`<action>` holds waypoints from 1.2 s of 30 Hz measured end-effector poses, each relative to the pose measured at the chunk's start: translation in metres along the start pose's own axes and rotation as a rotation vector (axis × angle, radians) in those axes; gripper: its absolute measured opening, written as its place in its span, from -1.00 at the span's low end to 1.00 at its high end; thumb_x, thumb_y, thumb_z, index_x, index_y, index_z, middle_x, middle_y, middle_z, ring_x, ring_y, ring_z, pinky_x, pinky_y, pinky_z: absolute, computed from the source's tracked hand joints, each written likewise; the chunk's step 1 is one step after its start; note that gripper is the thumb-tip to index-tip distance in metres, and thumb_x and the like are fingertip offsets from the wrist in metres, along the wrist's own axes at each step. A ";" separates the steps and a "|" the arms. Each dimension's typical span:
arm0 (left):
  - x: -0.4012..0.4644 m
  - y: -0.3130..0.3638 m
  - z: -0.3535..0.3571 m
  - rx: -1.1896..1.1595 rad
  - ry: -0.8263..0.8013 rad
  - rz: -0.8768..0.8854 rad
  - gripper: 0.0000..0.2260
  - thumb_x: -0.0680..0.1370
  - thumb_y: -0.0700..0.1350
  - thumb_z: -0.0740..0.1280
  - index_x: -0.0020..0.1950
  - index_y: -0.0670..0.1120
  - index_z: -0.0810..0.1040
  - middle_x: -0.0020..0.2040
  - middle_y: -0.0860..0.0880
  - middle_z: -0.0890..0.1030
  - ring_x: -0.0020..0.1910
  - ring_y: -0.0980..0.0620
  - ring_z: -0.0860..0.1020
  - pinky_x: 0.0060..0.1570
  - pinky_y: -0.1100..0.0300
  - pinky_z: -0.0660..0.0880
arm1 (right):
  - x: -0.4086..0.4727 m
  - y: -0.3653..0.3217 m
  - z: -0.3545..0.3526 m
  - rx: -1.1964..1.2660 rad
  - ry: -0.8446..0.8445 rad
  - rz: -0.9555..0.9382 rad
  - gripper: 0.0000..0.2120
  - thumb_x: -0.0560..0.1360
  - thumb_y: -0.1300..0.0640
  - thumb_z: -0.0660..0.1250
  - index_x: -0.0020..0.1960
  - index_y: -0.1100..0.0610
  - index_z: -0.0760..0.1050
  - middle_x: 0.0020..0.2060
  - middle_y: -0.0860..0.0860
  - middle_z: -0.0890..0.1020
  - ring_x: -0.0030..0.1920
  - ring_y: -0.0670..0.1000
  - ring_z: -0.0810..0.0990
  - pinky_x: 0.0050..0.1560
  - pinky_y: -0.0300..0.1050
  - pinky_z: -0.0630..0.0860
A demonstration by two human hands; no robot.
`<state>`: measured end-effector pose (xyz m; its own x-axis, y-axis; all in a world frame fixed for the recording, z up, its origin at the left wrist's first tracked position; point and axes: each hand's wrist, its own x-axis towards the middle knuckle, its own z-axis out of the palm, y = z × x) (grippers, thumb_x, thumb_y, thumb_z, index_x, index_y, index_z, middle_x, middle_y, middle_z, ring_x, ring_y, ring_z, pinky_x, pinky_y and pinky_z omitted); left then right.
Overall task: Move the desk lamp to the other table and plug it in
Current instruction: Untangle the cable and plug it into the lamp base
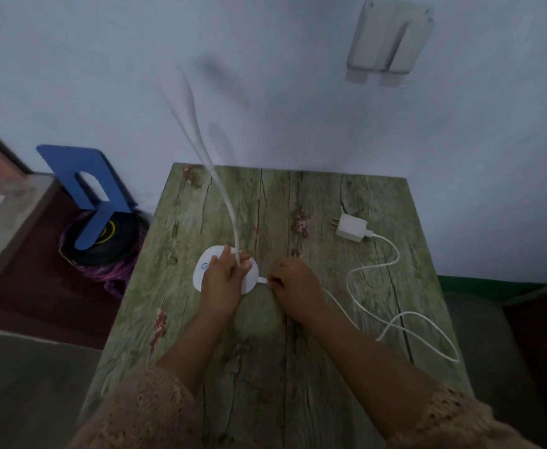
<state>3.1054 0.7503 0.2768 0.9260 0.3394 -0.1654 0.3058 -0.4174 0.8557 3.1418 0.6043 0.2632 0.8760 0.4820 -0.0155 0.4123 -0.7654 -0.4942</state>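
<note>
A pale blue-grey wall backs a small bench (298, 367) with a weathered green wood-grain top. The desk lamp (230, 234) stands on the left-middle of that top: its white round base (205, 268) lies flat on the wood, and a thin white neck rises from it toward the wall, blurred higher up.

The left hand (223, 280) rests over the base, its fingers curled closed around the foot of the neck, so that much of the base is covered. The right hand (294, 283) sits just beside the base on its right, fingertips pressed together in a pinch on the small white connector (262, 280) at the base's edge. Whether the connector is seated in the base cannot be told.

From under the right hand a white cable (392, 322) runs off to the right, loops across the wood and climbs to a white plug adapter (351, 227), which lies on its side near the far right corner, its prongs pointing left.

Both forearms come in from the lower edge in pinkish knitted sleeves (142, 413). Left of the bench, lower down, a blue metal bookend (94, 189) stands over a dark round object with a yellow ring. A pale fixture (388, 40) is mounted on the wall above.
</note>
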 end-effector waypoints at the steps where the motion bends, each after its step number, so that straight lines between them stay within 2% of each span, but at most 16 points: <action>1: -0.001 0.002 -0.001 0.025 -0.008 0.006 -0.71 0.55 -0.17 0.27 0.26 -0.17 0.52 0.24 -0.26 0.56 0.26 -0.24 0.47 0.28 -0.11 0.38 | -0.001 0.000 -0.002 -0.004 -0.007 -0.014 -0.83 0.48 0.20 0.25 -0.13 0.22 0.62 -0.13 0.17 0.63 -0.06 0.12 0.53 0.02 0.05 0.46; 5: -0.008 0.008 -0.005 0.225 -0.037 -0.032 -0.61 0.56 -0.12 0.26 0.31 -0.31 0.38 0.27 -0.33 0.49 0.24 -0.26 0.46 0.23 -0.09 0.39 | -0.004 -0.001 -0.014 -0.003 -0.024 -0.033 -0.83 0.47 0.21 0.25 -0.19 0.23 0.59 -0.19 0.17 0.63 -0.12 0.14 0.55 -0.05 0.03 0.46; 7: -0.014 0.011 -0.009 0.307 -0.008 -0.067 -0.59 0.57 -0.09 0.23 0.35 -0.29 0.35 0.31 -0.28 0.47 0.28 -0.22 0.45 0.23 -0.01 0.37 | -0.005 0.001 -0.022 0.019 -0.025 -0.021 -0.83 0.47 0.20 0.25 -0.15 0.21 0.60 -0.17 0.17 0.65 -0.11 0.13 0.56 -0.03 0.00 0.48; 8: -0.019 0.014 -0.013 0.347 0.007 -0.062 -0.63 0.58 -0.09 0.22 0.31 -0.28 0.40 0.27 -0.26 0.52 0.23 -0.20 0.49 0.16 0.03 0.41 | -0.007 0.001 -0.028 0.029 -0.022 -0.008 -0.83 0.48 0.20 0.25 -0.09 0.20 0.62 -0.13 0.15 0.66 -0.08 0.12 0.57 -0.01 -0.04 0.47; 10: -0.024 0.021 -0.019 0.431 -0.012 -0.028 -0.72 0.58 -0.11 0.19 0.10 -0.27 0.56 0.04 -0.24 0.63 -0.02 -0.16 0.57 -0.12 0.09 0.44 | -0.009 0.005 -0.041 0.045 -0.020 0.030 -0.81 0.48 0.21 0.26 0.01 0.17 0.62 -0.06 0.13 0.66 -0.03 0.09 0.57 0.01 -0.08 0.45; 12: -0.030 0.035 -0.020 0.451 -0.050 0.010 -0.72 0.57 -0.13 0.19 -0.12 -0.28 0.62 -0.13 -0.22 0.65 -0.17 -0.14 0.58 -0.26 0.16 0.38 | -0.012 0.011 -0.057 0.056 0.003 0.066 -0.83 0.47 0.20 0.29 -0.01 0.16 0.63 -0.09 0.10 0.67 -0.08 0.05 0.58 -0.04 -0.11 0.44; 14: -0.034 0.054 -0.014 0.386 -0.059 0.050 -0.71 0.55 -0.14 0.22 -0.23 -0.28 0.60 -0.23 -0.23 0.63 -0.21 -0.15 0.58 -0.27 0.16 0.37 | -0.015 0.019 -0.073 0.073 0.050 0.093 -0.88 0.46 0.19 0.32 -0.09 0.15 0.64 -0.17 0.08 0.67 -0.18 -0.01 0.56 -0.10 -0.12 0.46; 16: -0.034 0.076 -0.004 0.315 -0.053 0.084 -0.70 0.54 -0.14 0.23 -0.31 -0.27 0.55 -0.32 -0.22 0.58 -0.28 -0.15 0.56 -0.30 0.12 0.37 | -0.016 0.029 -0.088 0.071 0.083 0.132 -0.87 0.46 0.20 0.32 -0.10 0.16 0.64 -0.17 0.09 0.69 -0.18 0.01 0.58 -0.09 -0.10 0.50; 19: -0.024 0.103 0.014 0.254 -0.075 0.166 -0.68 0.54 -0.14 0.22 -0.31 -0.30 0.53 -0.34 -0.25 0.56 -0.35 -0.09 0.49 -0.31 0.12 0.35 | -0.011 0.051 -0.106 0.039 0.140 0.218 -0.84 0.47 0.21 0.30 -0.06 0.17 0.65 -0.10 0.14 0.70 -0.10 0.12 0.63 -0.04 -0.06 0.51; 23: 0.000 0.125 0.039 0.229 -0.084 0.209 -0.69 0.56 -0.11 0.20 -0.27 -0.25 0.58 -0.30 -0.19 0.63 -0.29 -0.13 0.57 -0.20 0.08 0.47 | 0.008 0.092 -0.118 0.024 0.218 0.365 -0.79 0.47 0.23 0.30 0.06 0.21 0.61 0.06 0.21 0.64 0.07 0.19 0.58 0.10 -0.01 0.47; 25: 0.013 0.129 0.050 0.239 -0.097 0.209 -0.70 0.56 -0.10 0.20 -0.26 -0.23 0.58 -0.28 -0.19 0.64 -0.28 -0.13 0.59 -0.21 0.07 0.49 | 0.020 0.109 -0.117 0.002 0.161 0.407 -0.67 0.47 0.17 0.32 0.23 0.18 0.50 0.19 0.19 0.55 0.19 0.18 0.49 0.23 0.03 0.40; 27: 0.025 0.131 0.058 0.247 -0.113 0.197 -0.70 0.55 -0.09 0.20 -0.25 -0.23 0.58 -0.26 -0.19 0.65 -0.28 -0.12 0.60 -0.28 0.12 0.45 | 0.033 0.123 -0.112 -0.111 0.062 0.411 -0.55 0.44 0.07 0.34 0.31 0.13 0.40 0.25 0.17 0.49 0.24 0.18 0.43 0.25 0.05 0.35; 32: 0.048 0.138 0.073 0.227 -0.125 0.188 -0.69 0.55 -0.10 0.21 -0.23 -0.29 0.57 -0.24 -0.24 0.65 -0.26 -0.17 0.61 -0.24 0.07 0.50 | 0.050 0.145 -0.097 -0.215 -0.038 0.398 -0.39 0.37 -0.14 0.39 0.32 0.11 0.34 0.28 0.14 0.44 0.25 0.18 0.43 0.25 0.09 0.33; 34: 0.052 0.140 0.075 0.249 -0.133 0.191 -0.70 0.56 -0.09 0.21 -0.22 -0.27 0.58 -0.24 -0.22 0.65 -0.28 -0.14 0.59 -0.28 0.14 0.44 | 0.051 0.147 -0.098 -0.191 -0.043 0.397 -0.40 0.37 -0.13 0.40 0.31 0.10 0.35 0.28 0.14 0.44 0.25 0.17 0.43 0.27 0.08 0.32; 36: 0.055 0.147 0.076 0.237 -0.142 0.202 -0.72 0.55 -0.09 0.22 -0.21 -0.24 0.58 -0.23 -0.22 0.65 -0.26 -0.15 0.60 -0.24 0.12 0.48 | 0.049 0.145 -0.111 -0.118 -0.004 0.391 -0.41 0.36 -0.09 0.41 0.31 0.10 0.37 0.26 0.14 0.46 0.22 0.16 0.46 0.25 0.05 0.35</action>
<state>3.2182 0.6439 0.3559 0.9897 0.1157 -0.0848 0.1402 -0.6542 0.7433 3.2724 0.4701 0.2870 0.9715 0.1468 -0.1859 0.0748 -0.9349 -0.3470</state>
